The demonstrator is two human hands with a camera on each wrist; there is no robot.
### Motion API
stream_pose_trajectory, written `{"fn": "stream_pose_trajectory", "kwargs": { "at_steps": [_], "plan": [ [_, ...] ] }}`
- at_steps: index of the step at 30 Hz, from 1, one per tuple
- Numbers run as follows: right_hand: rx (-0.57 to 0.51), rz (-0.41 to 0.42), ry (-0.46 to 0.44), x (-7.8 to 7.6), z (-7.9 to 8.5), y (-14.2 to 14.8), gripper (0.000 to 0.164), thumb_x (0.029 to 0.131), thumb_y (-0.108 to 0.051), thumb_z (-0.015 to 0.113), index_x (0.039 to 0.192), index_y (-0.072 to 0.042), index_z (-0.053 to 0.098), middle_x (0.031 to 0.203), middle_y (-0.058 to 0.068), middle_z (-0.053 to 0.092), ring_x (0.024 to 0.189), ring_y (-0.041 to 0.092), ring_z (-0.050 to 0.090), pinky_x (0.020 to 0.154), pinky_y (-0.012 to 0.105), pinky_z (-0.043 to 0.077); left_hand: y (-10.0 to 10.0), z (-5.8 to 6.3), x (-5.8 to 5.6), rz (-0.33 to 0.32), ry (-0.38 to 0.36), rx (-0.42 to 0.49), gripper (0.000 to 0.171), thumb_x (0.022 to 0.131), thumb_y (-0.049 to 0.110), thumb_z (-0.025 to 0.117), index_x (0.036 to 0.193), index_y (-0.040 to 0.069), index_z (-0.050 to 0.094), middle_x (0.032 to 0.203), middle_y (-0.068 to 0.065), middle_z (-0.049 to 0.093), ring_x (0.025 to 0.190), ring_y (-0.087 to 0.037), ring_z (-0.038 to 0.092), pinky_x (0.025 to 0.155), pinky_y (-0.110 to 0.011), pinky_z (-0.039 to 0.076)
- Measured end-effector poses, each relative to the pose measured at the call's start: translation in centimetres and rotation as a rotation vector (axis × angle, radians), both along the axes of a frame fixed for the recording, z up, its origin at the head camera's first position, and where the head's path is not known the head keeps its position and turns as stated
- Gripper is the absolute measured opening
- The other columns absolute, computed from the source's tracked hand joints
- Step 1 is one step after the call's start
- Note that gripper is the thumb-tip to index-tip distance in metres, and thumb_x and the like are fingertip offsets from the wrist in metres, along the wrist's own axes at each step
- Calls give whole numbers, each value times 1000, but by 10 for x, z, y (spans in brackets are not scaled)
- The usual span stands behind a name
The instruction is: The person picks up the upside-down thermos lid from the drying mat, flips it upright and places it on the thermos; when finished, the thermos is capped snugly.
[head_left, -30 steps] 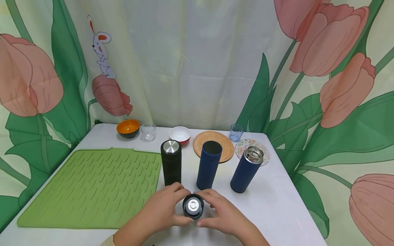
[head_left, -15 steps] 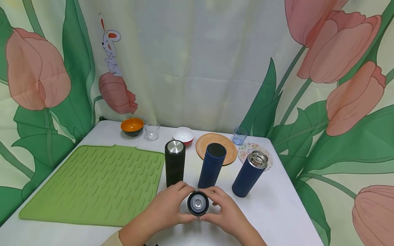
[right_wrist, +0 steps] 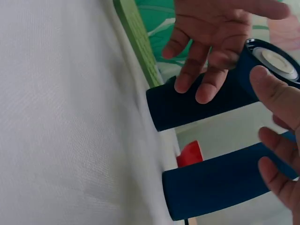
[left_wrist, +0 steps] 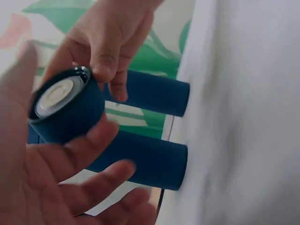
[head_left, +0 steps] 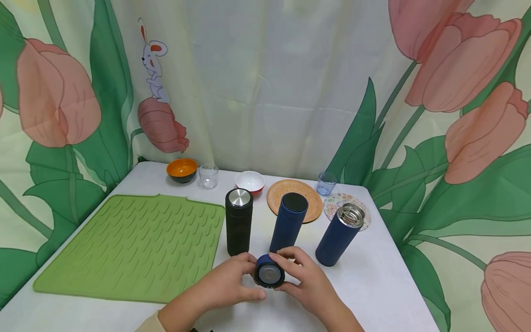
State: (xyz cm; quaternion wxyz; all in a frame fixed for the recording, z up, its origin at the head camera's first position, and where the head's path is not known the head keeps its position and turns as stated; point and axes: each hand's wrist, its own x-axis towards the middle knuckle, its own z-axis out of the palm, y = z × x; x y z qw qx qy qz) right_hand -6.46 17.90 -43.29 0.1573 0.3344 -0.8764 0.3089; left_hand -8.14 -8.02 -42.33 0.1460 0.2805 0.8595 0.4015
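A blue bottle lid is held above the front of the table, tilted so its pale inner side and dark rim show. My right hand pinches it between thumb and fingers from the right. On the other side my left hand is spread, its thumb away from the lid and its fingertips right at the lid's left edge. In the left wrist view the lid shows its blue outer wall. Behind the hands stand a black flask, a capped blue flask and a lidless blue flask with a steel mouth.
A green ridged mat covers the table's left part. Along the back are an orange bowl, a clear glass, a red-and-white bowl, a round wooden board, a bluish glass and a floral plate.
The lid has tilted, bringing its blue side into view. My left thumb has come off it, while the right hand keeps its grip. The head view has shifted slightly.
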Motion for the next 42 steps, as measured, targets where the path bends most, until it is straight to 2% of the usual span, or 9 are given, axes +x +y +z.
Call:
{"fn": "stream_pose_trajectory", "kwargs": {
  "at_steps": [6, 9, 12, 18, 26, 31, 34, 37, 42],
  "plan": [
    [71, 45, 243, 0, 6, -1, 88, 67, -9, 100, 145, -33, 65, 128, 3, 67, 110, 17, 66, 84, 30, 59, -4, -1, -2, -132, -349, 293, 69, 110, 61, 35, 124, 6, 75, 111, -6, 77, 105, -14, 63, 83, -29, 56],
    [87, 70, 310, 2, 8, -1, 87, 68, -9, 100, 145, -32, 65, 126, 3, 68, 107, 17, 66, 84, 30, 60, -4, 0, -1, -127, -479, 376, 68, 112, 58, 35, 132, 3, 72, 115, -13, 77, 115, -24, 64, 88, -35, 58],
    [93, 81, 335, 3, 10, -1, 80, 75, -12, 97, 145, -31, 65, 126, 2, 68, 106, 15, 64, 87, 28, 59, -4, 1, 0, -127, -513, 402, 69, 109, 61, 44, 134, 3, 70, 118, -13, 77, 116, -27, 65, 91, -37, 57],
    [98, 78, 345, 4, 9, 0, 63, 88, -23, 88, 145, -31, 64, 125, 5, 69, 106, 14, 65, 89, 27, 59, -3, 1, 1, -131, -511, 421, 75, 104, 66, 53, 134, -1, 70, 120, -14, 77, 112, -22, 67, 91, -37, 55],
    [115, 65, 348, 5, 9, 1, 74, 80, -17, 95, 145, -32, 65, 127, 3, 68, 106, 15, 65, 90, 28, 59, -1, 2, 1, -79, -522, 443, 59, 106, 49, 61, 129, -4, 72, 131, -15, 72, 111, -16, 63, 91, -34, 57],
    [114, 70, 312, 5, 8, 2, 66, 84, -32, 89, 146, -31, 65, 133, 2, 65, 110, 14, 64, 86, 31, 61, -2, 2, 0, -7, -490, 449, 45, 100, 43, 73, 123, 4, 77, 130, -9, 69, 111, -19, 60, 91, -36, 54],
    [50, 85, 218, 4, 7, 2, 68, 87, -51, 80, 148, -26, 64, 139, 4, 62, 114, 15, 63, 86, 30, 58, -2, 1, 0, 41, -390, 433, 38, 94, 38, 81, 123, 13, 78, 131, -6, 67, 116, -21, 58, 91, -38, 52],
    [-49, 67, 41, 4, 7, 3, 79, 86, -64, 74, 154, -26, 59, 145, 1, 57, 123, 14, 59, 92, 29, 56, 0, 0, 1, 93, -248, 405, 40, 89, 34, 87, 126, 21, 77, 135, -6, 64, 122, -21, 57, 91, -37, 53],
    [-150, -40, -225, 6, 9, 2, 83, 83, -56, 84, 156, -33, 54, 148, -9, 54, 132, 12, 56, 101, 34, 58, 2, -2, 4, 163, -94, 351, 55, 83, 36, 91, 133, 31, 72, 136, -1, 60, 124, -17, 56, 92, -34, 53]
  ]
}}
